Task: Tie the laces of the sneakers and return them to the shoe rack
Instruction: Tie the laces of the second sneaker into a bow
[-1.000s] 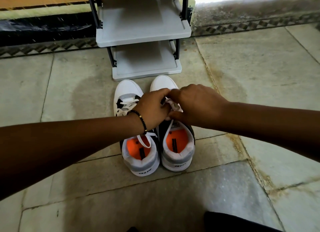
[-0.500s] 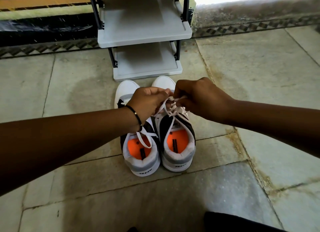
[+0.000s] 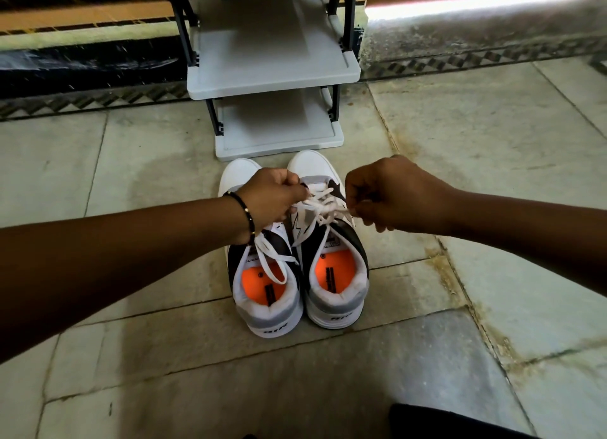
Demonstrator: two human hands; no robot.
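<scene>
Two white, grey and black sneakers with orange insoles stand side by side on the stone floor, toes toward the rack. My left hand point(image 3: 274, 199) and my right hand point(image 3: 384, 192) each pinch a white lace point(image 3: 320, 205) of the right sneaker point(image 3: 331, 268) and hold it taut to either side over the tongue. The left sneaker point(image 3: 262, 284) has a loose lace lying over its opening; my left wrist covers its middle. The grey shoe rack point(image 3: 272, 77) stands just beyond the toes, both visible shelves bare.
A dark patterned border strip point(image 3: 82, 100) runs along the wall base behind the rack. Stone floor tiles point(image 3: 492, 136) spread to both sides. A dark shape point(image 3: 443, 422) lies at the bottom right edge.
My hands, close together over the right sneaker a second ago, have drawn apart sideways, stretching the lace ends out and tightening the crossing between them.
</scene>
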